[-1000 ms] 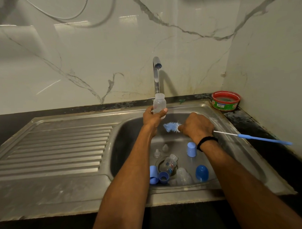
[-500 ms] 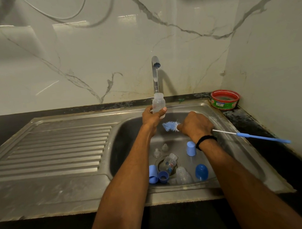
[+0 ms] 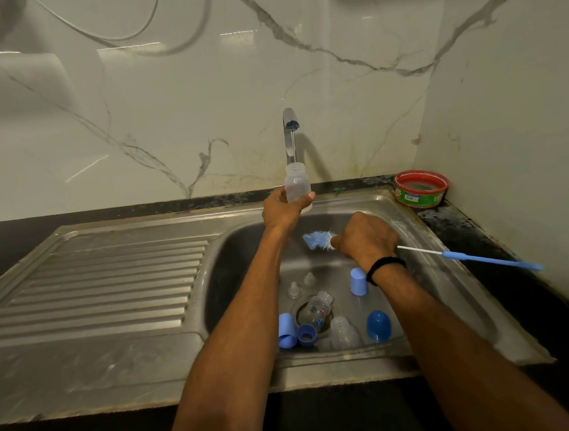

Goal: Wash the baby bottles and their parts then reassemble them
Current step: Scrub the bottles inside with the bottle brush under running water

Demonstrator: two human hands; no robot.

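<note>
A person stands at a steel sink [image 3: 124,279]. The left hand [image 3: 284,209] is closed around the lower part of a clear bottle [image 3: 296,184] and holds it upright directly under the tap [image 3: 289,134], where a thin stream of water falls into its open mouth. The right hand [image 3: 364,238] is above the basin, near the left one, with the fingers curled tightly around a brush [image 3: 318,240]. The blue bristles come out on the left of the fist, and the long blue handle points to the right, over the sink edge. The other parts lie on the bottom of the basin: two clear teats [image 3: 294,290] standing near each other, a light blue cap [image 3: 358,281] upright, a second bottle [image 3: 319,307] lying over the drain, a third bottle [image 3: 343,332] nearer to the front, a dark blue cap [image 3: 379,326], a dark blue ring [image 3: 306,335] and, touching it, a second light blue cap [image 3: 287,331] on its side. A red tub [image 3: 421,188] sits on the dark tabletop [image 3: 464,228] in the corner.
</note>
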